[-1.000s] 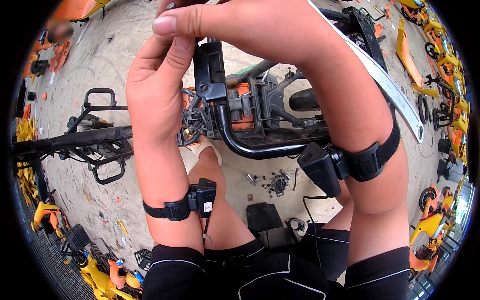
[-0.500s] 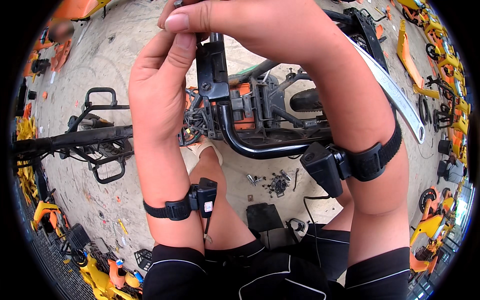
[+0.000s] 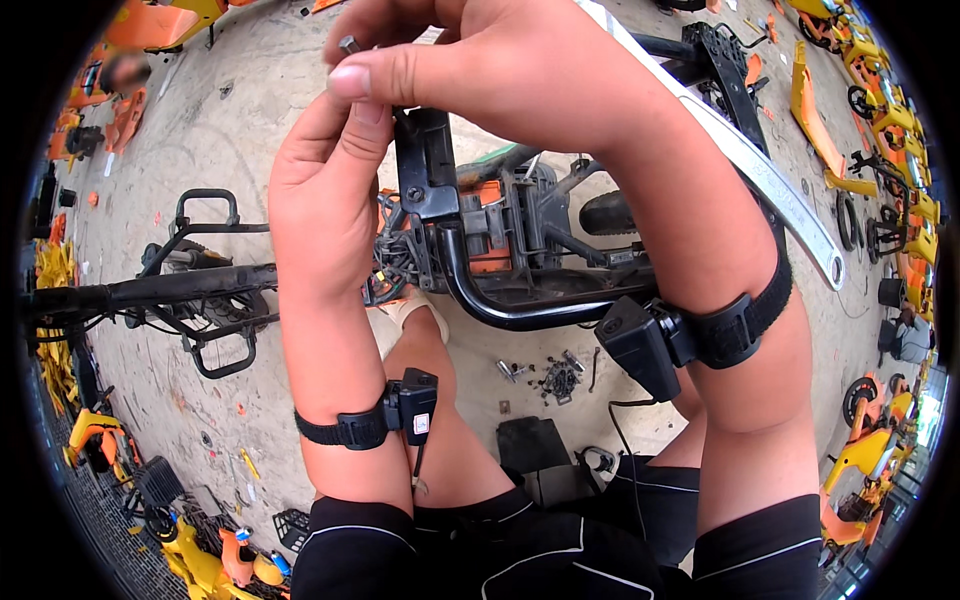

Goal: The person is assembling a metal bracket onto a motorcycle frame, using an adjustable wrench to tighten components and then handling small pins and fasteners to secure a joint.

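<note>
My left hand (image 3: pixel 325 195) is closed at the top of the view, its thumb and fingers pinched just under my right thumb. My right hand (image 3: pixel 500 75) is closed too. Between its thumb and fingers a small grey metal pin (image 3: pixel 349 45), perhaps a bolt, sticks up. What the left fingertips grip is hidden. Beside my hands is a black bracket (image 3: pixel 426 165) on a bent black tube (image 3: pixel 500 312). A long silver wrench (image 3: pixel 790 205) passes behind my right forearm, its ring end outward; whether my right hand also holds it, I cannot tell.
A stripped vehicle frame (image 3: pixel 150 290) with a wheel (image 3: pixel 608 213) and wires spans the floor. Loose bolts and sockets (image 3: pixel 560 380) lie near my legs. Orange and yellow body parts (image 3: pixel 815 120) line both sides. Black devices (image 3: pixel 640 345) are strapped to my forearms.
Both hands and the bracket appear slightly lower in the view. More of the metal pin and of the wrench behind my right arm shows. The pinch stays closed.
</note>
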### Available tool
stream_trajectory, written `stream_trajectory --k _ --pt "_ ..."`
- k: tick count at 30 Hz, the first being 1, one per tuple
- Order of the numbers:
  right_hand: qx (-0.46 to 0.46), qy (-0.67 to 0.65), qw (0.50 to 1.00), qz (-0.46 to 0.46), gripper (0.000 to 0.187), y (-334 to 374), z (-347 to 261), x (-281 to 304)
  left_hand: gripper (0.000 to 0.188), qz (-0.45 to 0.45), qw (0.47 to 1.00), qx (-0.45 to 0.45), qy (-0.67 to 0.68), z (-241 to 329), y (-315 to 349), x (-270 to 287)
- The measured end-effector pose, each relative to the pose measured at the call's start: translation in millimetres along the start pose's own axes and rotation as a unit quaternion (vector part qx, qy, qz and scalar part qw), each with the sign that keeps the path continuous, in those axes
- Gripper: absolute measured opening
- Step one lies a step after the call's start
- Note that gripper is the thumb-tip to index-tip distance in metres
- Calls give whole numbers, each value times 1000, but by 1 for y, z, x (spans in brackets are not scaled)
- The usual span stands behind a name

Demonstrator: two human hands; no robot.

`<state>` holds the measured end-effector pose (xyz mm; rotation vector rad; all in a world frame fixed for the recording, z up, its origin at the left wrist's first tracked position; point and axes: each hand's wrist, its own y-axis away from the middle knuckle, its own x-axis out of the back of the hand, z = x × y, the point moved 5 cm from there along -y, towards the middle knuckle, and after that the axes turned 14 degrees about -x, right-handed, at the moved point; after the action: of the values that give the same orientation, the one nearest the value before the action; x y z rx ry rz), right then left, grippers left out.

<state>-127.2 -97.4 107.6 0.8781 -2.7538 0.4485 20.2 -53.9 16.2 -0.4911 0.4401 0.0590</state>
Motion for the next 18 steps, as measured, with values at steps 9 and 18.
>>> stream_trajectory --k 9,18 --pt "-7 8 1000 2 23 2 3 -4 30 -13 1000 -1 -3 -1 1 4" --pt "-50 -55 995 -68 21 -9 11 2 32 0 1000 -2 -6 -2 0 5"
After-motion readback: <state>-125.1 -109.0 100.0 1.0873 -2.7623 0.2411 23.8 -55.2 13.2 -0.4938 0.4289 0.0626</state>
